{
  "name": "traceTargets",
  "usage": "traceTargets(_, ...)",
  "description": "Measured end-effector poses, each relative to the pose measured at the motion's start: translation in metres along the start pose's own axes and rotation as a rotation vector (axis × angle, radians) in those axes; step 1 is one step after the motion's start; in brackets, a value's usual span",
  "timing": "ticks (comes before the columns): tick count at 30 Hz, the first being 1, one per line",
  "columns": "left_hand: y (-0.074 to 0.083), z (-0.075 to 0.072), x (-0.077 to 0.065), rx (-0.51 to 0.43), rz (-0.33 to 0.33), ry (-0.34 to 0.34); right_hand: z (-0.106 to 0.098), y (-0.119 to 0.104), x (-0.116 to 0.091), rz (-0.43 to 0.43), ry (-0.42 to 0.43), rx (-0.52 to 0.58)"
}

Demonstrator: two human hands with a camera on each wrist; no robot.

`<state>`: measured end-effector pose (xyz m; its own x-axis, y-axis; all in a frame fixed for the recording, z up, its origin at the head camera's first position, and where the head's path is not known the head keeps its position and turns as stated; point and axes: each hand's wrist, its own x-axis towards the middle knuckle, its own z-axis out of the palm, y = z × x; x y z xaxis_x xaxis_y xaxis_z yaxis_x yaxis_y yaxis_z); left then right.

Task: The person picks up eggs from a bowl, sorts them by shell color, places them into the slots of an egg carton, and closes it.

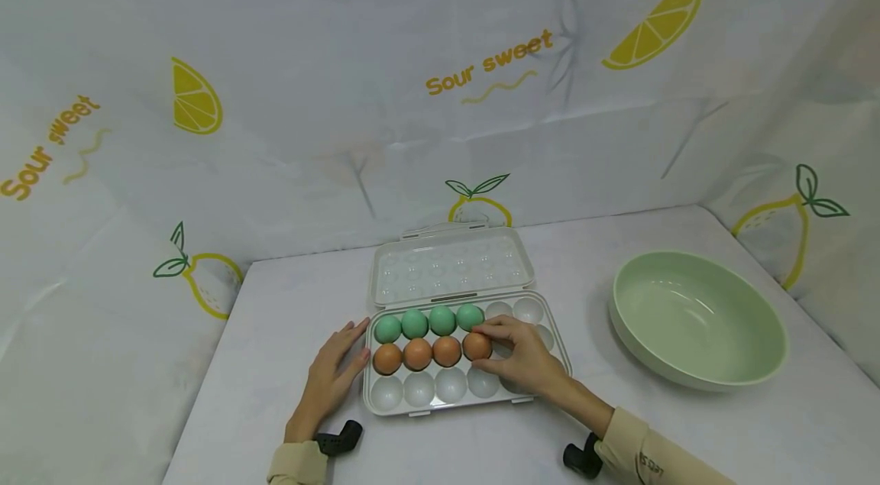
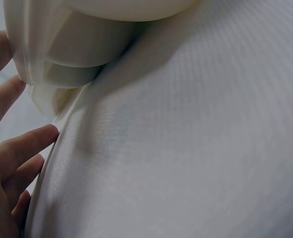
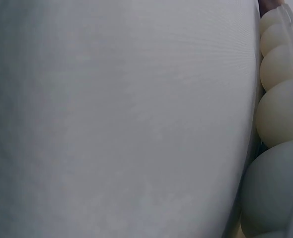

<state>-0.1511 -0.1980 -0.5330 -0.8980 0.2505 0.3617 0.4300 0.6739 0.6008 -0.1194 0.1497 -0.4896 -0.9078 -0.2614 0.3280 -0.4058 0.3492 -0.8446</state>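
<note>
An egg box (image 1: 429,402) with its lid (image 1: 450,263) folded back lies on the table. Several green eggs (image 1: 415,324) fill the left part of its back row, and several brown eggs (image 1: 417,354) stand in the middle row. My right hand (image 1: 525,355) pinches the rightmost brown egg (image 1: 477,346) between thumb and fingers, at its cup in the middle row. At the box's left end, my left hand (image 1: 330,378) rests with extended fingers touching the side. The left wrist view shows fingertips (image 2: 47,133) by the box wall (image 2: 32,44); the right hand is out of its own wrist view.
A wide pale green bowl (image 1: 697,321) stands on the table right of the box. The front row holds bare cups (image 1: 451,386). Behind the table (image 1: 302,294) hangs a white cloth (image 1: 289,187) printed with lemons. The box's rounded undersides (image 3: 280,109) line the right wrist view's edge.
</note>
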Motion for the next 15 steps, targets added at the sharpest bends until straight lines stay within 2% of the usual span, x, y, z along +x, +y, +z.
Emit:
traceTargets(5, 0.000, -0.001, 0.002, -0.001, 0.005, 0.008, -0.007, -0.002, 0.002, -0.018, 0.017, -0.065)
traceTargets(8, 0.000, 0.000, 0.001, -0.001, 0.005, 0.015, -0.023, -0.004, 0.007, 0.024, 0.081, -0.026)
traceTargets(12, -0.001, 0.001, 0.000, 0.000, 0.005, 0.019, -0.051, 0.002, 0.017, 0.126, 0.244, -0.016)
traceTargets(15, -0.001, 0.001, -0.001, 0.002, 0.012, 0.024, -0.069, 0.009, 0.020, 0.278, 0.275, -0.049)
